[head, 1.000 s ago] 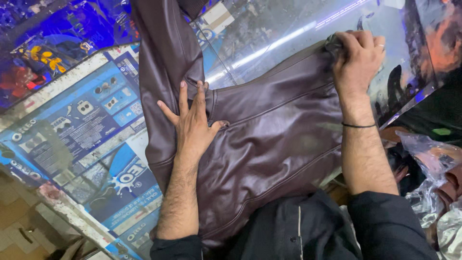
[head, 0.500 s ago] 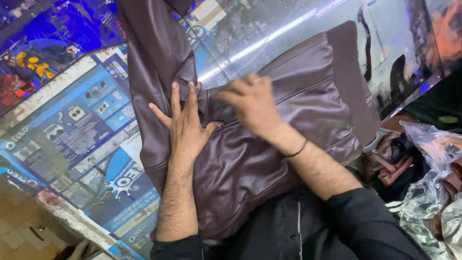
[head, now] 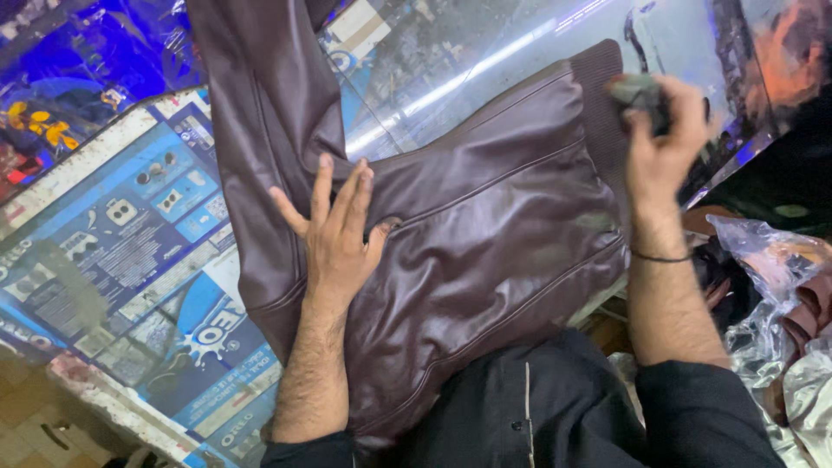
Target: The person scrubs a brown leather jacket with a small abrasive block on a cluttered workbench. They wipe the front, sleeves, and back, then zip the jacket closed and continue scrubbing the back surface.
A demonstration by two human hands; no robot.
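Pinning the dark brown leather jacket (head: 485,251) flat, the left hand (head: 334,234) lies palm-down, fingers spread, nothing gripped. The right hand (head: 659,139) hovers over the ribbed hem (head: 598,87), fingers pinched on a small dark object (head: 637,91), too blurred to identify.

Risks, as I judge them:
- The jacket's lower edge overhangs the near side of the surface; if the left hand lifts, slick leather on glass could slide off toward the lap.
- Pulling the hem with only one palm holding could bunch the panel.

The surface (head: 451,61) is a glass top, reflecting strip lights, with blue printed packaging (head: 130,251) underneath. Crumpled clear plastic bags (head: 771,260) sit to the right. Dim, cramped room.
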